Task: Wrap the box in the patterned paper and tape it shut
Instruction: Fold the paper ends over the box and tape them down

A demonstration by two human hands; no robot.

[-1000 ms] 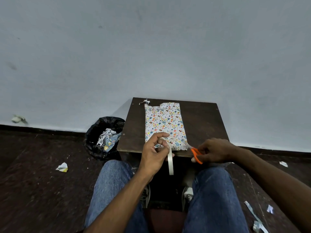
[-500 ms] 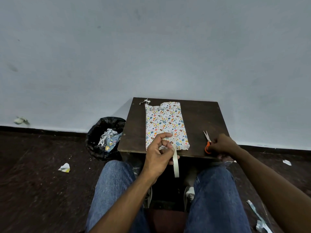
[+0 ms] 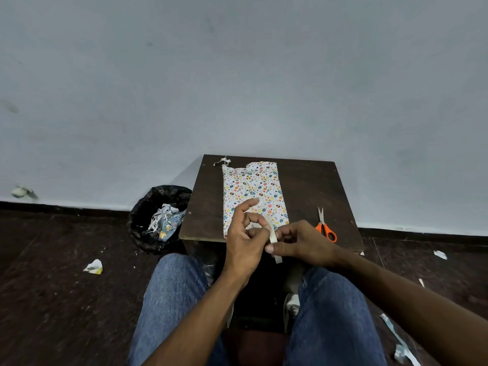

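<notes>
Tape strip (image 3: 272,237), pale and narrow, hangs between a seated person's two hands just above the near edge of a small dark table (image 3: 311,186): the left hand (image 3: 244,240) pinches its upper part with curled fingers, the right hand (image 3: 299,243) pinches it lower down. Beyond them the box (image 3: 252,192), already covered in patterned paper, lies lengthwise on the table, orange-handled scissors (image 3: 325,226) beside it to the right.

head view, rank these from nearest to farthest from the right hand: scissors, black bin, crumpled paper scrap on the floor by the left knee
From the right hand:
1. Orange-handled scissors, just beyond it on the table's right side.
2. Black bin, on the floor left of the table.
3. Crumpled paper scrap, farther left on the floor.
</notes>
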